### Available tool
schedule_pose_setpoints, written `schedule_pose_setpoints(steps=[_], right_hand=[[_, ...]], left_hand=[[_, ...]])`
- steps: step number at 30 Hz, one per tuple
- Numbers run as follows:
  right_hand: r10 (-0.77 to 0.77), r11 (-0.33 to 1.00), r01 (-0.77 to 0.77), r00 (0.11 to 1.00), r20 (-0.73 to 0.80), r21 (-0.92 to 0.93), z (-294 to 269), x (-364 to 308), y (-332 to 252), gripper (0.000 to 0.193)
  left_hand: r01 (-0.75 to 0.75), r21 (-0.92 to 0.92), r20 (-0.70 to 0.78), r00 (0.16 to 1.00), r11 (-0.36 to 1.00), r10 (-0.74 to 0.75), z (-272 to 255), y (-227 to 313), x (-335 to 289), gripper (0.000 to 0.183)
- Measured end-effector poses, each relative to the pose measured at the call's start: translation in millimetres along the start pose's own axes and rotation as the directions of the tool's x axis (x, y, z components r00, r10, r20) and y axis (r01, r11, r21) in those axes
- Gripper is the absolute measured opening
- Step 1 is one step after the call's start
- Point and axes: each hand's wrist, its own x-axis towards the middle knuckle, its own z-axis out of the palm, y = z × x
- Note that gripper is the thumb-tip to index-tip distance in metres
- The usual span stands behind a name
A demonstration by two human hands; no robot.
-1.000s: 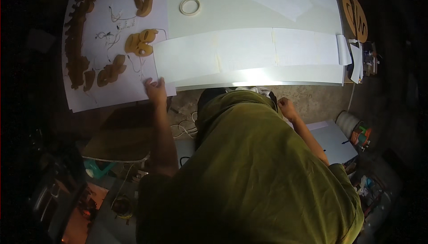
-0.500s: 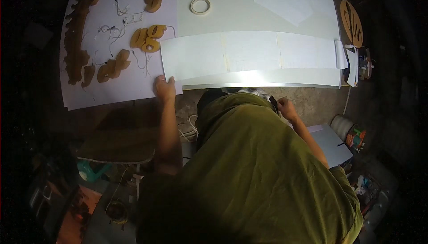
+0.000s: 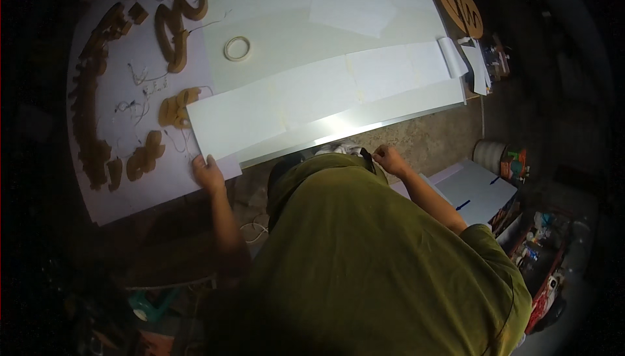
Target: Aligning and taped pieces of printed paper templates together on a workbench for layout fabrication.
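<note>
A long strip of white paper (image 3: 312, 89) lies along the near edge of the work table, with taped seams across it and a rolled-up right end (image 3: 452, 58). My left hand (image 3: 208, 174) is at the strip's near left corner, thumb and fingers closed on it. Down by my waist, my right hand (image 3: 388, 160) is closed beside a dark edge at my clothing; what its fingers hold is hard to make out. A roll of tape (image 3: 237, 49) lies flat beyond the strip.
Brown block letters (image 3: 170, 37) and thin wires (image 3: 133, 105) cover the table's left part. A loose white sheet (image 3: 355, 8) lies at the back. A round brown panel with a dark script (image 3: 459, 7) is at the far right. A wire spool (image 3: 488, 155) stands on the right.
The view has turned, so the table now slants up to the right. My left hand stays at the strip's corner and my right hand stays by my waist.
</note>
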Motion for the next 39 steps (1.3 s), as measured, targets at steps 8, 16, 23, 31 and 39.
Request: schedule_pose_setpoints(steps=[8,16,23,31,39], right_hand=[[0.033,0.998,-0.034,0.999,0.016,0.049,-3,6,11,0.030],[0.019,0.998,-0.007,0.976,-0.216,0.057,-38,44,28,0.026],[-0.076,0.945,0.179,0.935,-0.347,0.275,-112,106,37,0.021],[-0.076,0.959,0.128,0.975,-0.207,0.251,-162,169,64,0.019],[-0.096,0.961,0.108,0.994,-0.058,0.256,-165,172,44,0.017]], left_hand=[[-0.274,0.040,-0.033,0.961,0.961,0.275,-1,93,-6,0.031],[-0.545,-0.409,0.171,0.741,0.731,0.649,4,310,-64,0.013],[-0.590,-0.436,0.271,0.634,0.680,0.724,55,393,-106,0.011],[-0.286,-0.102,0.417,0.857,0.953,0.302,126,308,-138,0.013],[0.082,0.038,0.447,0.890,0.996,-0.091,129,247,-166,0.021]])
